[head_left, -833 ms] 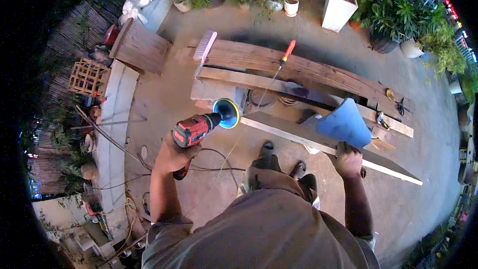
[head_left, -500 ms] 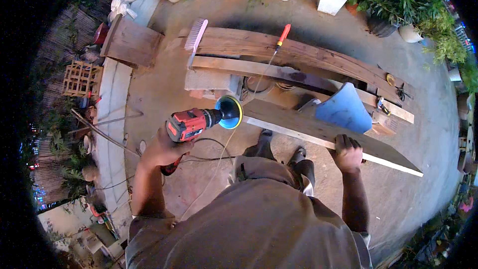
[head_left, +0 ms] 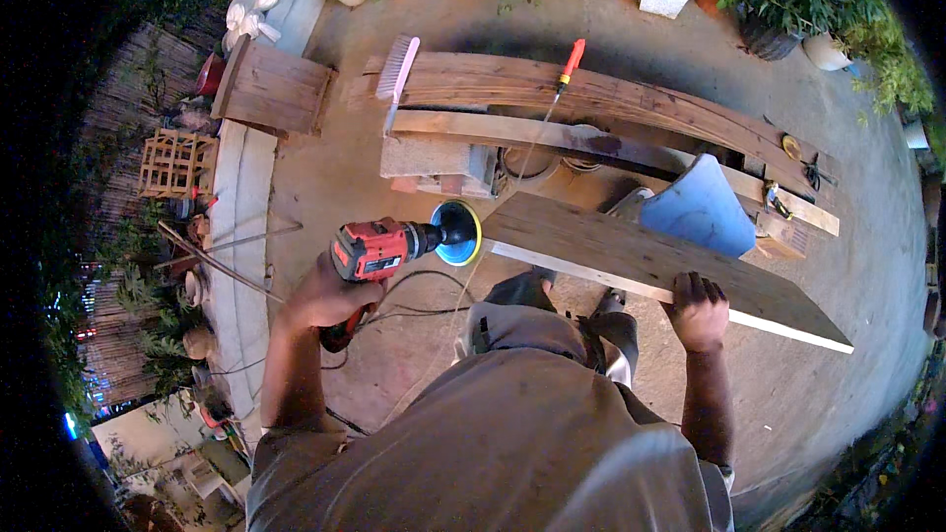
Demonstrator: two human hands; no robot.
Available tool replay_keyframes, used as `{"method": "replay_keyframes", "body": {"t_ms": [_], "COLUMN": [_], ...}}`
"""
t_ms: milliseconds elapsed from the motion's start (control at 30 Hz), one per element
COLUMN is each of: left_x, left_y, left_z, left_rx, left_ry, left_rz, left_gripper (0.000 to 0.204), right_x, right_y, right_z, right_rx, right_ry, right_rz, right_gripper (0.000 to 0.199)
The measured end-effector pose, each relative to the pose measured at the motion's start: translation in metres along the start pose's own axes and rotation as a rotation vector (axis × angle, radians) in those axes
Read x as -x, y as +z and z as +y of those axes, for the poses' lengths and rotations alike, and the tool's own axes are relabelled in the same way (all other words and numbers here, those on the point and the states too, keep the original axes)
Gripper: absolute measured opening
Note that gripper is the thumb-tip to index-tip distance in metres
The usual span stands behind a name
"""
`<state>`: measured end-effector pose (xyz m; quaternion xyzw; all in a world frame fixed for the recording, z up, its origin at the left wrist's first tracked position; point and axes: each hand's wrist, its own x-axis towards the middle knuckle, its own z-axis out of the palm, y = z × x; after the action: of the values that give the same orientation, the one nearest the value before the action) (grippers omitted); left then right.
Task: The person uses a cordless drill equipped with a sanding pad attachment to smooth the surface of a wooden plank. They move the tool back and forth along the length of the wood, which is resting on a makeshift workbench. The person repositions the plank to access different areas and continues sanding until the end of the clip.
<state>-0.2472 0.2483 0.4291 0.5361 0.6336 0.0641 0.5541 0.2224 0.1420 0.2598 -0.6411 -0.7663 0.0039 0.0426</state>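
The left hand (head_left: 332, 294) is closing firmly around the pistol grip of a red-and-black cordless drill (head_left: 372, 248). The drill's body is sitting above the fist, and its base is showing below. Its chuck is pointing right and carrying a round blue disc with a yellow rim and black backing (head_left: 456, 233). That disc is standing just beside the left end of a long brown wooden plank with a pale sawn edge (head_left: 631, 244); whether they are touching, I cannot tell.

The right hand (head_left: 700, 313) is clasping the plank's near edge, fingers curling over the top face; the thumb's position is unclear. The plank is extending to both sides of this grip, with the longer part reaching left toward the drill. Beyond the plank, a curved blue panel (head_left: 698, 209) is standing near its far edge.
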Motion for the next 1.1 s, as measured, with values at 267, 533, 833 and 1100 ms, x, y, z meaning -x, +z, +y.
{"method": "replay_keyframes", "body": {"t_ms": [267,533,833,1100], "left_x": [0.013,0.017,0.011,0.01], "left_y": [0.006,0.011,0.04,0.043], "left_z": [-0.038,-0.079,-0.071,-0.055], "left_rx": [-0.066,0.199,0.287,0.336], "left_ry": [-0.197,-0.086,0.204,0.139], "left_rz": [0.058,0.183,0.165,0.194], "left_gripper": [0.025,0.03,0.034,0.031], "right_x": [-0.011,-0.019,-0.028,-0.03], "right_y": [-0.01,-0.019,-0.023,-0.019], "right_z": [0.0,0.0,0.007,0.013], "right_rx": [0.048,0.023,0.009,-0.015], "right_ry": [-0.036,-0.036,-0.04,-0.013], "right_rz": [0.124,0.042,0.021,-0.006], "right_gripper": [0.034,0.035,0.036,0.035]}}
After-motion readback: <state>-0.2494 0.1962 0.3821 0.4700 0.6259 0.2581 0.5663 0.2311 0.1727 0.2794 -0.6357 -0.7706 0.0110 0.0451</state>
